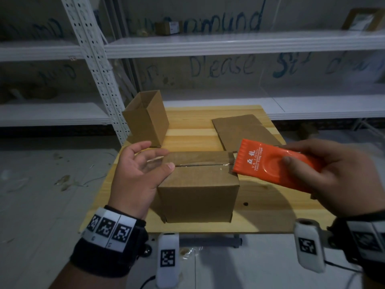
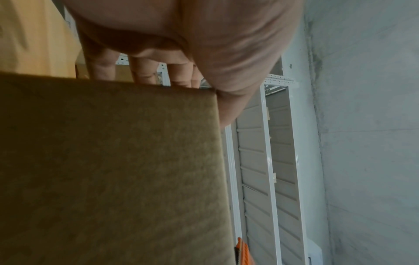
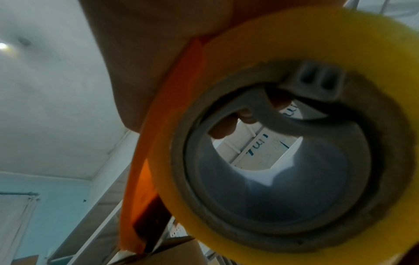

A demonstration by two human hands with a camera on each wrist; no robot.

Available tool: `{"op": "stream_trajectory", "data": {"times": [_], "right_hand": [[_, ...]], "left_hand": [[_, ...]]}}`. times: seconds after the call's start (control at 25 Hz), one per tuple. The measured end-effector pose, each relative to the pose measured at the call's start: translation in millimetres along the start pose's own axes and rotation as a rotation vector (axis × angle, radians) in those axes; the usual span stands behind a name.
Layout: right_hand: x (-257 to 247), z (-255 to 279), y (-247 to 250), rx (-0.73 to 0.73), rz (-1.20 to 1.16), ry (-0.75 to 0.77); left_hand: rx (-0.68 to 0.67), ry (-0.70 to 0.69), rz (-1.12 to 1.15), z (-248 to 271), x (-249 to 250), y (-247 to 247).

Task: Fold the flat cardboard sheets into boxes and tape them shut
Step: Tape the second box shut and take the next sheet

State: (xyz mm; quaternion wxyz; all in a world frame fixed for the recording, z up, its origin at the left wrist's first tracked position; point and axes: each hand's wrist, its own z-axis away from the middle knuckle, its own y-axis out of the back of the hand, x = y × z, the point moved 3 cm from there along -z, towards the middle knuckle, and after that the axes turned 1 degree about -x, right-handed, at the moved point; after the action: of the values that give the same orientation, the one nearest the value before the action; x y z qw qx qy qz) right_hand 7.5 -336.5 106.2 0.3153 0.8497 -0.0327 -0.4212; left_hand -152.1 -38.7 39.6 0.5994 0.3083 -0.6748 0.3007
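Note:
A closed cardboard box stands mid-table, with clear tape along its top seam. My left hand hovers open at the box's left end, palm turned in and thumb tip at the seam. In the left wrist view the box side fills the frame below my fingers. My right hand grips an orange tape dispenser, its toothed edge at the box's top right corner. The right wrist view shows the yellow tape roll inside the orange dispenser.
An open-topped folded box stands at the back left of the wooden table. A flat cardboard sheet lies at the back right. White metal shelving runs behind the table. Grey floor lies left.

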Motion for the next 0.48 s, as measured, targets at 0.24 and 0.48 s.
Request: {"op": "stream_trajectory", "data": {"times": [0.24, 0.48], "right_hand": [[12, -5, -5, -0.038, -0.014, -0.068], [19, -5, -9, -0.046, -0.007, -0.102]], "left_hand": [[-0.016, 0.156, 0.235, -3, -8, -1], [0.009, 0.290, 0.299, 1, -10, -2]]}}
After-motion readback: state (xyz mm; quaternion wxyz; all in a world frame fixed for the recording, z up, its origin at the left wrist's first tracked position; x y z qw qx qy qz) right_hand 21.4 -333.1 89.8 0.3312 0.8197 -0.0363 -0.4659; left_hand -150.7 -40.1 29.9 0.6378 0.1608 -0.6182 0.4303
